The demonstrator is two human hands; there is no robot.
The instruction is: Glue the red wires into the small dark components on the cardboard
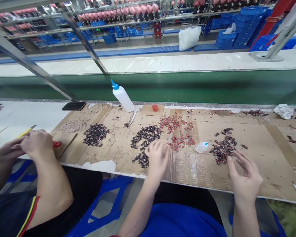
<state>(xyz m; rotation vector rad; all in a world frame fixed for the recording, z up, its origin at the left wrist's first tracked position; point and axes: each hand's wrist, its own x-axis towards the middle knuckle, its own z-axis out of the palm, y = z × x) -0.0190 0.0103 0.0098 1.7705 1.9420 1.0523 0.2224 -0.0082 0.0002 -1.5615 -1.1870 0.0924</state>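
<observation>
My left hand point(157, 157) rests on the cardboard sheet point(261, 158) with fingers curled, touching the edge of a heap of dark small parts point(145, 136) and close to a scatter of red parts point(181, 140); what it holds is hidden. My right hand point(245, 176) hovers with fingers spread just right of a pile of dark and red parts point(222, 149). A small clear bottle with a blue tip point(201, 146) lies between my hands.
A white squeeze bottle with a blue nozzle point(122, 96) and a red cap point(155, 107) stand near the green conveyor belt point(187, 87). At left a co-worker's hands point(27, 144) hold a yellow tool. A dark pile point(95, 134) and crumpled paper point(283, 110) lie nearby.
</observation>
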